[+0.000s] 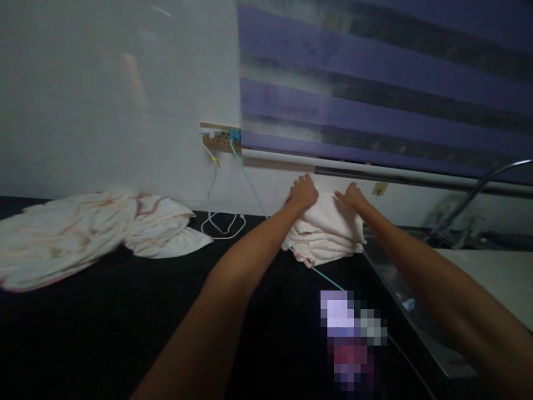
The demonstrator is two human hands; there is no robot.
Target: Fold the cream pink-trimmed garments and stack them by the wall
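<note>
A stack of folded pale pink-white cloths (327,233) lies on the dark counter near the wall. Its layers show along the front edge. My left hand (305,191) grips the far left corner of the top cloth, fingers curled. At the far right corner, my right hand (352,197) is closed on the same cloth, thumb toward the middle. The cloth between both hands looks fairly flat. Some fingertips are hidden behind the fabric. A teal cable (327,278) runs by the front left of the stack.
A crumpled patterned cloth (83,233) spreads over the counter (145,322) at left. A white cable (225,236) hangs from a wall socket (220,138). The sink (416,316) and curved faucet (470,197) are at right. A pixelated patch (350,333) covers something nearer me. A striped blind (375,94) hangs behind.
</note>
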